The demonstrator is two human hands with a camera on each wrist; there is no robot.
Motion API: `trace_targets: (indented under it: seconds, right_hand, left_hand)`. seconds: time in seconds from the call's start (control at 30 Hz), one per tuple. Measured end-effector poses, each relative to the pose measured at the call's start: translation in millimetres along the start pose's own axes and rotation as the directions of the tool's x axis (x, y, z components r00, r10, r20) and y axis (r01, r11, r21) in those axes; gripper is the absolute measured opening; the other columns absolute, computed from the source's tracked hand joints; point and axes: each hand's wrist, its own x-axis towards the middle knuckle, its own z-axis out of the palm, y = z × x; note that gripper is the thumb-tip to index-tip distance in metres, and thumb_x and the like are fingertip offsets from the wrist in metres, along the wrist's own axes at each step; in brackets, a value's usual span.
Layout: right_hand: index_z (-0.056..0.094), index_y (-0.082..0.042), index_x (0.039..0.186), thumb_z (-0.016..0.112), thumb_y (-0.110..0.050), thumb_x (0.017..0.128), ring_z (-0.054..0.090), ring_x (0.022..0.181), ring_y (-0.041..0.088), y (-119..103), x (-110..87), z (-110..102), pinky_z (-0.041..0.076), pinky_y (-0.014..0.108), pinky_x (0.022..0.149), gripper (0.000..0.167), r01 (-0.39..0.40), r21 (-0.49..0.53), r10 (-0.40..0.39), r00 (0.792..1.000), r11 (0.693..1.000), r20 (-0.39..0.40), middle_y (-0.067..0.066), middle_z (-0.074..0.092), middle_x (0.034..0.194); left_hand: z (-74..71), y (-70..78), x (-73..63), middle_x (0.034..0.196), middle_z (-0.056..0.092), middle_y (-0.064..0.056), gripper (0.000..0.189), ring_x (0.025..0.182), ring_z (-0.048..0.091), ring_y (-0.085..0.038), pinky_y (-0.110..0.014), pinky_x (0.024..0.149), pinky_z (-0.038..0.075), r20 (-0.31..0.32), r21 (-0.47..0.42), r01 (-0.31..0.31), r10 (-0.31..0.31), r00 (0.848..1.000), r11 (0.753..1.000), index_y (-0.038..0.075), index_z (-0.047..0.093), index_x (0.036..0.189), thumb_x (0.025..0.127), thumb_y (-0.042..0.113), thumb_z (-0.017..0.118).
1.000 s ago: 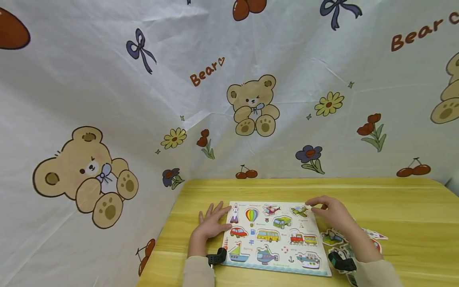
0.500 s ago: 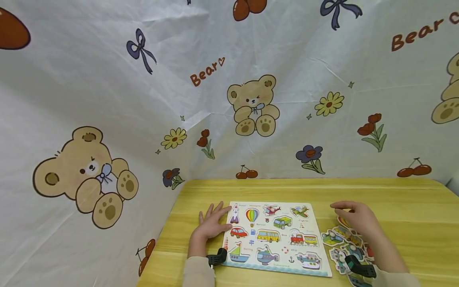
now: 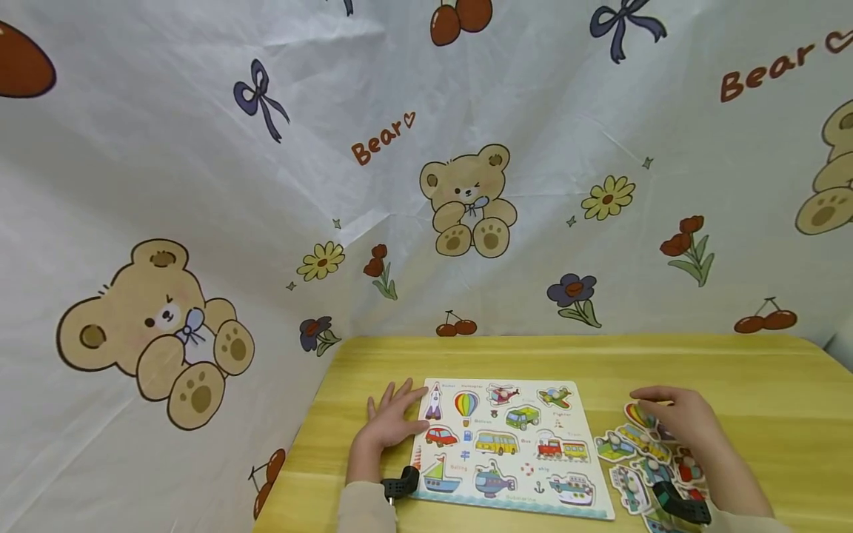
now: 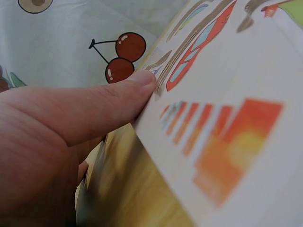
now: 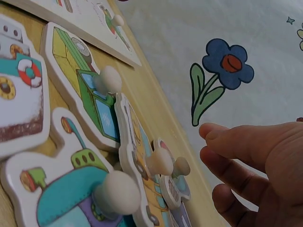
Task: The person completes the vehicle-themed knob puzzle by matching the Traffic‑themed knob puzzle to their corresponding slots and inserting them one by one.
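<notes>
A flat puzzle board (image 3: 526,477) printed with vehicles lies on the table. My left hand (image 3: 389,420) has its fingers spread at the board's left edge, and the thumb (image 4: 113,99) rests on that edge beside the red car picture. My right hand (image 3: 683,418) hovers over the far end of a pile of knobbed puzzle pieces, fingers slightly bent and holding nothing. Closest to its fingertips is the balloon piece (image 3: 637,414). The pile also has a green truck piece (image 5: 85,80), a yellow bus piece (image 3: 643,442) and a submarine piece (image 5: 71,189). A fighter plane piece (image 3: 554,397) with a knob sits at the board's top right.
A ship piece (image 3: 629,488) lies close to the board's lower right edge. The yellow wood-grain table (image 3: 786,414) extends right and behind the pile. A white cloth (image 3: 533,289) printed with bears and flowers hangs behind and to the left.
My right hand has left the fighter plane at the board's top right corner and moved right to above the pile, near the balloon piece. The left hand stays on the board's edge.
</notes>
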Motion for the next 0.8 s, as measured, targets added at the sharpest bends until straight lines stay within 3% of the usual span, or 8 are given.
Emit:
trace_targets:
  seconds: [0.1, 0.2, 0.47, 0.8]
  right_hand:
    - [0.066, 0.001, 0.126, 0.057, -0.033, 0.101, 0.064, 0.099, 0.033, 6.0, 1.3, 0.4, 0.048, 0.031, 0.067, 0.043, -0.011, -0.016, 0.011, 1.0, 1.0, 0.006, 0.033, 0.058, 0.131]
    - [0.068, 0.001, 0.124, 0.058, -0.032, 0.1, 0.063, 0.103, 0.038, 8.3, 2.5, 1.2, 0.049, 0.031, 0.068, 0.041, -0.014, -0.027, 0.014, 1.0, 1.0, 0.003, 0.032, 0.061, 0.127]
    - [0.069, 0.002, 0.119, 0.063, -0.032, 0.098, 0.063, 0.09, 0.017, 7.4, 4.2, 3.5, 0.055, 0.03, 0.069, 0.041, -0.053, 0.036, 0.05, 0.996, 0.998, 0.067, 0.023, 0.068, 0.116]
    - [0.068, 0.003, 0.121, 0.063, -0.025, 0.098, 0.064, 0.086, 0.015, 11.6, 5.1, 4.3, 0.054, 0.031, 0.068, 0.037, -0.05, 0.041, 0.044, 0.992, 0.998, 0.122, 0.024, 0.067, 0.117]
  left_hand:
    - [1.2, -0.8, -2.2, 0.167, 0.023, -0.007, 0.063, 0.156, 0.004, -0.042, -0.074, 0.115, -0.012, 0.007, 0.004, 0.0, 0.0, 1.0, 1.0, 0.029, 0.05, 0.148, 0.089, 0.033, 0.073]
    - [1.2, -0.5, -3.0, 0.167, 0.023, -0.008, 0.063, 0.156, 0.003, -0.043, -0.074, 0.114, -0.013, 0.004, -0.009, -0.007, 0.007, 1.0, 1.0, 0.028, 0.05, 0.148, 0.089, 0.033, 0.073]
    - [-1.7, 1.3, -4.3, 0.166, 0.025, -0.011, 0.063, 0.155, 0.005, -0.045, -0.075, 0.114, -0.013, -0.012, -0.017, -0.01, 0.009, 1.0, 1.0, 0.025, 0.051, 0.147, 0.089, 0.031, 0.074]
    - [1.0, -1.1, -1.9, 0.167, 0.025, -0.01, 0.063, 0.155, 0.004, -0.044, -0.074, 0.114, -0.012, -0.014, -0.013, -0.014, 0.014, 1.0, 1.0, 0.026, 0.051, 0.147, 0.088, 0.032, 0.074]
